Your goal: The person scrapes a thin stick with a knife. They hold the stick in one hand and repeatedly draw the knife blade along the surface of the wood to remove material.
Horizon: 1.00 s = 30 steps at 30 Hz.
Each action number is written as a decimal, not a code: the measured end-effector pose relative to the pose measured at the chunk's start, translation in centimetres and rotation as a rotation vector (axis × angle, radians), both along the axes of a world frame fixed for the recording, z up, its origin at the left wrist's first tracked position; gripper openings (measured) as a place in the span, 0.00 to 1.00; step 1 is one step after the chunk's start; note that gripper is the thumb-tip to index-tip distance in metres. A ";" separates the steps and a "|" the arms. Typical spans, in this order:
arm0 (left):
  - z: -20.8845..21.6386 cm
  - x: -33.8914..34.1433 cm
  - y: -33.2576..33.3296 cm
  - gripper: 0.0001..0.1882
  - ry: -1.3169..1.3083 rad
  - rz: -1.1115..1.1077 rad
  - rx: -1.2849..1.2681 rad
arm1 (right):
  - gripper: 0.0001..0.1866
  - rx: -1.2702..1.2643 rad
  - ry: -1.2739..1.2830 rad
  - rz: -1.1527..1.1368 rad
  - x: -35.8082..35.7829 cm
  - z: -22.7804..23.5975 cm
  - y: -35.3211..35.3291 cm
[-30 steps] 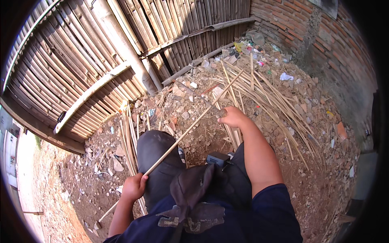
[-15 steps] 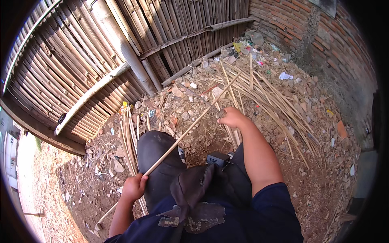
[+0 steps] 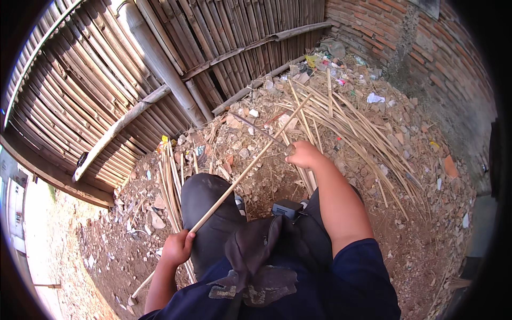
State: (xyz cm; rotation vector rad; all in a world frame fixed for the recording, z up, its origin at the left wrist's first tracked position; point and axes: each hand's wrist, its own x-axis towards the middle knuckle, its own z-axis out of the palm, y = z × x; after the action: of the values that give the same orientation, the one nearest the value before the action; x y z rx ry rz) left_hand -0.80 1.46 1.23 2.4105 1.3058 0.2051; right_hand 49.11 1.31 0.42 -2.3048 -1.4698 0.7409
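My left hand [image 3: 177, 248] is closed around a long, thin bamboo strip [image 3: 240, 178] beside my left knee. The strip slants from the ground at lower left, over my thigh, up to the far middle. My right hand [image 3: 308, 156] is wrapped round the handle of a long-bladed knife [image 3: 255, 126], ahead of my right knee. Its narrow dark blade points far left and crosses the strip near the upper part. Whether the edge bites into the strip, I cannot tell.
Many split bamboo strips [image 3: 352, 128] lie piled at the right, and another bundle [image 3: 169, 186] is by my left leg. Rubble and litter cover the ground. A bamboo fence [image 3: 229, 32] stands ahead, a brick wall [image 3: 384, 37] at right. A dark box [image 3: 287, 209] is between my legs.
Both hands keep almost the same place and grip. The knife blade shows more plainly now, its angle slightly altered against the bamboo strip.
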 end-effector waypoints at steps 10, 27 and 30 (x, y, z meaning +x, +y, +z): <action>-1.0 -0.1 0.0 0.22 -0.022 -0.050 -0.022 | 0.23 0.065 0.040 0.102 0.9 -1.4 -1.1; -0.8 0.0 0.2 0.23 -0.025 -0.002 -0.084 | 0.22 0.074 0.071 -0.124 2.2 -2.4 -0.1; -0.3 -0.1 0.0 0.22 -0.049 0.010 -0.077 | 0.21 0.084 0.050 -0.065 0.3 -0.1 -0.1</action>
State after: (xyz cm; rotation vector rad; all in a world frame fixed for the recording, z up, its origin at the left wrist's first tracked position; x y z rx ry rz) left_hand -0.90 1.46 0.88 2.3207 1.2810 0.2110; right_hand 49.41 1.25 0.35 -2.2444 -1.3708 0.6999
